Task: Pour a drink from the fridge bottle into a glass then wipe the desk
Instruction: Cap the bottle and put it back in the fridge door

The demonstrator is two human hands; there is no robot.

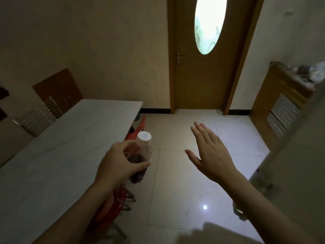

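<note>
My left hand (117,162) is wrapped around a clear plastic bottle (143,152) with a white cap and a dark drink in its lower part. The bottle is held upright in the air, just off the right edge of the long white desk (52,155). My right hand (211,154) is raised over the tiled floor to the right of the bottle, palm flat, fingers spread, holding nothing. No glass is in view.
Red stools (112,206) are tucked under the desk's right side. A metal-backed chair (38,117) stands at the desk's far left. A wooden door (207,55) is ahead, a slatted wooden cabinet (281,110) at right, and a pale door edge (299,155) close on the right.
</note>
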